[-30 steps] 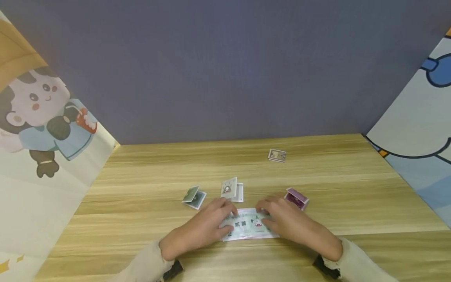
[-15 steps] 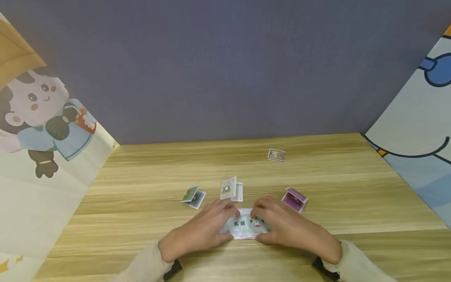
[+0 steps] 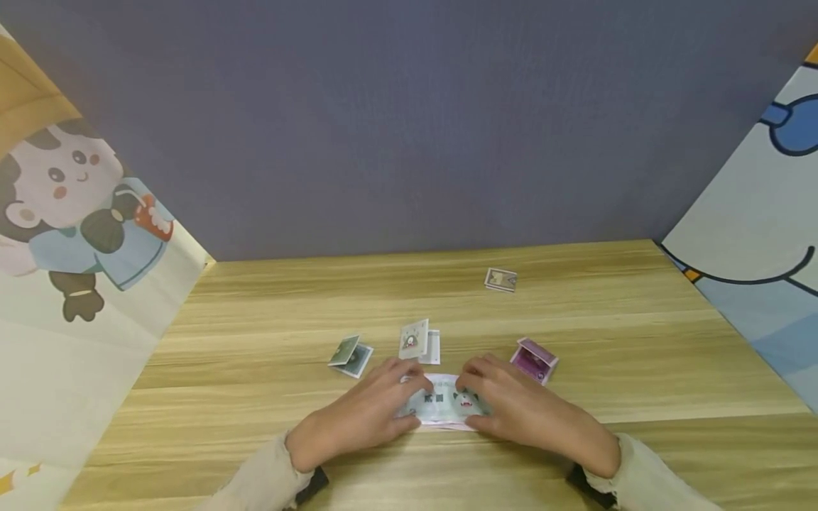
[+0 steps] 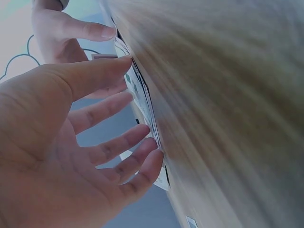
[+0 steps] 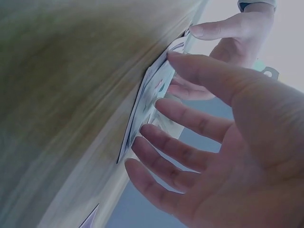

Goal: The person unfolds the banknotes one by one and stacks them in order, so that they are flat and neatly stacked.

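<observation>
A small stack of pale green and pink play banknotes (image 3: 441,401) lies on the wooden table in front of me. My left hand (image 3: 377,404) holds the left end of the stack, its thumb at the near edge and its fingertips at the far side. The right end is held the same way by my right hand (image 3: 511,401). In the left wrist view, layered edges of the banknotes (image 4: 142,92) show at the fingertips. The right wrist view shows the banknotes (image 5: 154,90) slightly uneven along one edge. Both ends are partly hidden under the hands.
Folded notes stand around the stack: a green one (image 3: 351,357) at left, a grey-white one (image 3: 415,341) behind, a purple one (image 3: 535,360) at right. A brown note pile (image 3: 501,279) lies farther back on the table (image 3: 287,305). A grey panel (image 3: 409,128) rises behind.
Both hands have closed in on the ends of the banknote stack, the right hand shifting slightly left. The stack has moved slightly away from me. The folded notes stay put.
</observation>
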{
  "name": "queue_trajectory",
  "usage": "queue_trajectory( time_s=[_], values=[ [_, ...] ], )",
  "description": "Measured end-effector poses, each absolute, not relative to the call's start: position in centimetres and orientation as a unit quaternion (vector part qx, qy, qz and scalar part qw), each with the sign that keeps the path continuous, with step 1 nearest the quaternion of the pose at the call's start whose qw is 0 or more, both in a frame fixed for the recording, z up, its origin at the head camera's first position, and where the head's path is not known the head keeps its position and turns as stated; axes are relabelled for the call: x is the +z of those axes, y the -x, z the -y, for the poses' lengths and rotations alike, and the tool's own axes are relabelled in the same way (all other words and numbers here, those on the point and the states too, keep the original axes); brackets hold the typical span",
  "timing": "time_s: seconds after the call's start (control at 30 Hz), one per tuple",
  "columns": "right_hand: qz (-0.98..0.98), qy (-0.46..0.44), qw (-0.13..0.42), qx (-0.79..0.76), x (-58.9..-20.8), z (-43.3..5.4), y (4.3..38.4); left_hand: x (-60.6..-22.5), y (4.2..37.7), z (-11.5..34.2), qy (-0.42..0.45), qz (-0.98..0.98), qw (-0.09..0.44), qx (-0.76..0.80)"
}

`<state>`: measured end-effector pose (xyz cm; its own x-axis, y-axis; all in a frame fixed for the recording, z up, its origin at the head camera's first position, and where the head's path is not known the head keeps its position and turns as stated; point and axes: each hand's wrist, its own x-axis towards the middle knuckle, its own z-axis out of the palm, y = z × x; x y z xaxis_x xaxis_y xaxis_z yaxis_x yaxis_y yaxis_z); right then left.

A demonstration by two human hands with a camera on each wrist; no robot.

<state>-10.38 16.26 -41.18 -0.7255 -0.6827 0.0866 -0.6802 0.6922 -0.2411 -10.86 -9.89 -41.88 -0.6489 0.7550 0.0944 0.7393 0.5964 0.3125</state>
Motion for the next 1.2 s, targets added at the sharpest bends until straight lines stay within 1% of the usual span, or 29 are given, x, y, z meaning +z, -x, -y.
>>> queue_trajectory(
  time_s=[0.3, 0.6, 0.7, 0.8, 0.9, 1.03, 1.1, 1.2],
  values=[
    [-0.92, 0.367, 0.018, -0.133, -41.0, -16.6, 10.0, -42.0, 10.7, 9.6, -0.416, -0.897, 0.03, 0.148],
    [-0.924, 0.359, 0.014, -0.132, -40.8, -16.7, 9.9, -42.0, 10.4, 9.1, -0.414, -0.898, 0.011, 0.149],
    [-0.923, 0.36, 0.006, -0.136, -40.7, -16.6, 10.0, -41.8, 10.2, 9.1, -0.407, -0.901, 0.012, 0.15],
    [-0.92, 0.364, -0.012, -0.148, -40.5, -16.3, 10.1, -41.2, 10.2, 9.3, -0.403, -0.902, 0.002, 0.155],
    [-0.916, 0.364, -0.04, -0.165, -40.2, -16.0, 10.4, -40.3, 10.7, 9.7, -0.404, -0.897, -0.022, 0.178],
    [-0.913, 0.358, -0.064, -0.184, -39.6, -15.4, 11.2, -39.2, 11.9, 10.5, -0.393, -0.893, -0.051, 0.213],
    [-0.914, 0.352, -0.06, -0.191, -39.2, -15.1, 11.8, -38.8, 12.7, 10.7, -0.381, -0.895, -0.057, 0.226],
    [-0.919, 0.337, -0.04, -0.202, -38.5, -14.6, 12.8, -38.2, 14.0, 10.9, -0.363, -0.899, -0.055, 0.238]
  ],
)
